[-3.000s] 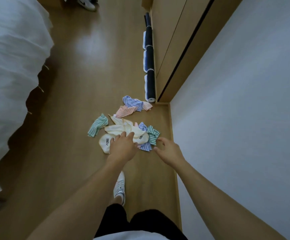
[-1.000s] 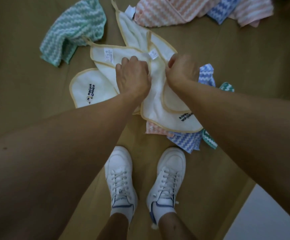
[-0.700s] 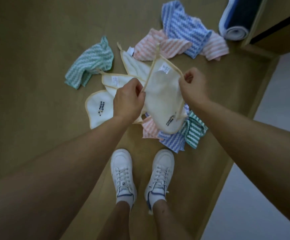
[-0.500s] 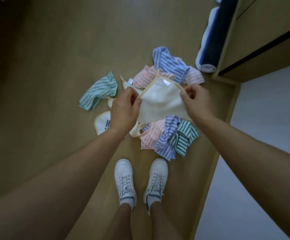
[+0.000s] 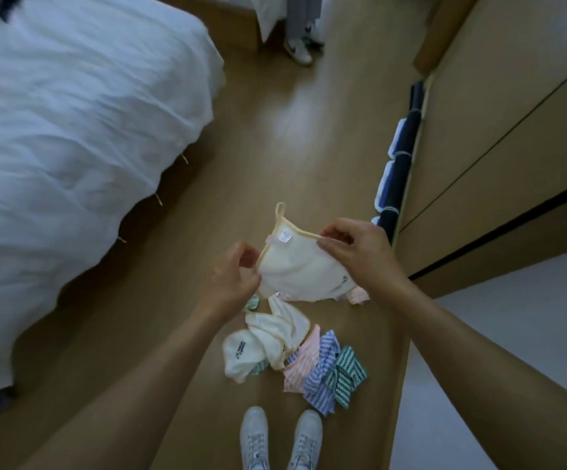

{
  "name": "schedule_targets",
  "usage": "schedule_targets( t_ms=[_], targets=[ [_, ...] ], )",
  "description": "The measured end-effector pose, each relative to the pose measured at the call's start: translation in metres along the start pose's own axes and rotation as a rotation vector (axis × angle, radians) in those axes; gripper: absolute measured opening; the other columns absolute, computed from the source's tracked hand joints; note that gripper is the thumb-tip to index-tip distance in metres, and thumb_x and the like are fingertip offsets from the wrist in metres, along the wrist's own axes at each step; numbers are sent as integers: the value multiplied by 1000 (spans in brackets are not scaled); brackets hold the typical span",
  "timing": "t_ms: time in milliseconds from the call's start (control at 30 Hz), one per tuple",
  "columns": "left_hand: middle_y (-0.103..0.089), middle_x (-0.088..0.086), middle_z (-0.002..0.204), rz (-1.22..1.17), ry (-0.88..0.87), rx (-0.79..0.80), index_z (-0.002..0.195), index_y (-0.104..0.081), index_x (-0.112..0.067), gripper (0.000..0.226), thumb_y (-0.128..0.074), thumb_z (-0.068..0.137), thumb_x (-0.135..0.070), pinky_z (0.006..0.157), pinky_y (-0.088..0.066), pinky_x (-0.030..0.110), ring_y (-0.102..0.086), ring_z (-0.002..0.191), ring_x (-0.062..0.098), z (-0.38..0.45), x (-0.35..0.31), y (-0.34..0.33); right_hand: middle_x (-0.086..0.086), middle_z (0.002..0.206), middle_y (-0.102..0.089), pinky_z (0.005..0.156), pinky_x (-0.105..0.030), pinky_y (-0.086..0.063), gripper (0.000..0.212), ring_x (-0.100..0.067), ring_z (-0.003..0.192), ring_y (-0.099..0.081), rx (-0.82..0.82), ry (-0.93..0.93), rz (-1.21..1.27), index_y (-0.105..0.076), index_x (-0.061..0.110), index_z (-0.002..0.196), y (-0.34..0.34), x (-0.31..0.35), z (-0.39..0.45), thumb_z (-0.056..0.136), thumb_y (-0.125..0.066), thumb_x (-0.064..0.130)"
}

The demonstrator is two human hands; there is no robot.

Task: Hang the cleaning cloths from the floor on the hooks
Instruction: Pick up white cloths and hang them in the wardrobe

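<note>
We stand on a wooden floor [image 5: 275, 137], the white bed [image 5: 72, 113] to its left, wooden closet doors [image 5: 499, 113] to its right with rolled dark mats [image 5: 399, 171] at their foot. Our left hand [image 5: 233, 276] and right hand [image 5: 353, 249] each pinch an edge of the cream cloth [image 5: 295, 269], held above the floor. Compared with 0.5 s ago, it is raised higher, clear of the pile of cloths [image 5: 292, 357] by our 2 white shoes [image 5: 280, 439].

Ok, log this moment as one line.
stage: cloth lifted | left hand: pinches white cloth | right hand: pinches its top edge | loop: free | pile: on floor
</note>
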State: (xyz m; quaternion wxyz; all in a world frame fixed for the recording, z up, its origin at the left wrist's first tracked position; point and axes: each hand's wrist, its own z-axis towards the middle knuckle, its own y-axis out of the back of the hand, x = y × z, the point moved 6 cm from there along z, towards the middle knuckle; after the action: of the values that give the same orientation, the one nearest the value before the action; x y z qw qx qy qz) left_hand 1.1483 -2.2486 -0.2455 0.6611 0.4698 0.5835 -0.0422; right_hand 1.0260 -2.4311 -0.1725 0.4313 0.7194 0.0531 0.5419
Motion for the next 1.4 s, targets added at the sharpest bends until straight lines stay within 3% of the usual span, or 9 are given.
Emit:
schedule_targets(
  t_ms=[200, 333, 433, 667, 800, 933, 1167, 1300, 1400],
  targets=[
    [-46, -6, 143, 231, -411, -188, 137, -48, -26, 72, -82, 73, -24, 109, -37, 34, -44, 132, 14, -22, -111, 99, 6, 84, -71, 72, -24, -48, 7, -7, 77, -61, 109, 241, -285, -74, 22, 90, 27, 126, 3, 86, -70, 25],
    [-61, -8, 129, 452, -549, -244, 105, -71, -26, 21, -68, 88, -38, 117, -23, 41, -38, 139, 14, -34, -158, 143, 8, 81, -72, 66, -16, -44, 8, -3, 71, -60, 87, 375, -350, -76, 24, 87, 40, 190, -2, 84, -70, 29],
    [-71, -8, 103, 520, -568, -289, 87, -74, -23, 14, -66, 90, -33, 113, -24, 37, -51, 128, 12, -47, -176, 179, 8, 76, -71, 61, -15, -40, 5, -2, 66, -57, 84, 408, -339, -76, 24, 83, 50, 221, -3, 81, -71, 27],
    [-70, 1, 76, 677, -360, -408, 86, -74, -16, 17, -64, 92, -29, 91, -45, 39, -62, 73, 21, -106, -177, 268, 21, 64, -61, 62, -9, -39, 8, 8, 66, -57, 190, 569, -267, -78, 21, 85, 46, 276, -15, 85, -70, 21],
    [-69, -2, 81, 696, -161, -525, 90, -72, -19, 18, -61, 94, -33, 68, -47, 32, -63, 76, 18, -151, -161, 315, 10, 70, -68, 68, -24, -47, 8, -6, 70, -62, 237, 657, -227, -78, 19, 86, 38, 304, -17, 85, -70, 21],
    [-70, -2, 84, 692, 6, -643, 90, -71, -22, 18, -61, 93, -37, 68, -51, 36, -62, 79, 17, -206, -148, 348, 12, 70, -67, 67, -15, -43, 9, 0, 69, -60, 284, 768, -209, -77, 22, 85, 24, 335, -23, 87, -68, 21],
    [-68, -4, 78, 614, 219, -732, 81, -70, -19, 21, -69, 87, -39, 68, -51, 38, -61, 74, 12, -321, -134, 378, 10, 84, -73, 85, -29, -53, 11, -4, 80, -65, 408, 948, -128, -77, 22, 92, -22, 406, -62, 90, -66, 22],
    [-66, -16, 69, 497, 322, -806, 74, -71, -27, 11, -77, 80, -35, 69, -52, 36, -61, 71, 2, -398, -126, 394, 9, 82, -74, 82, -30, -54, 10, -7, 79, -65, 474, 1032, -102, -78, 24, 91, -54, 450, -106, 88, -68, 23],
    [-66, -17, 67, 375, 360, -884, 69, -70, -32, 13, -80, 77, -32, 66, -53, 28, -63, 65, 0, -458, -118, 406, 10, 82, -73, 76, -15, -49, 10, -3, 79, -63, 521, 1099, -41, -78, 23, 93, -78, 479, -143, 88, -69, 23]
  ],
)
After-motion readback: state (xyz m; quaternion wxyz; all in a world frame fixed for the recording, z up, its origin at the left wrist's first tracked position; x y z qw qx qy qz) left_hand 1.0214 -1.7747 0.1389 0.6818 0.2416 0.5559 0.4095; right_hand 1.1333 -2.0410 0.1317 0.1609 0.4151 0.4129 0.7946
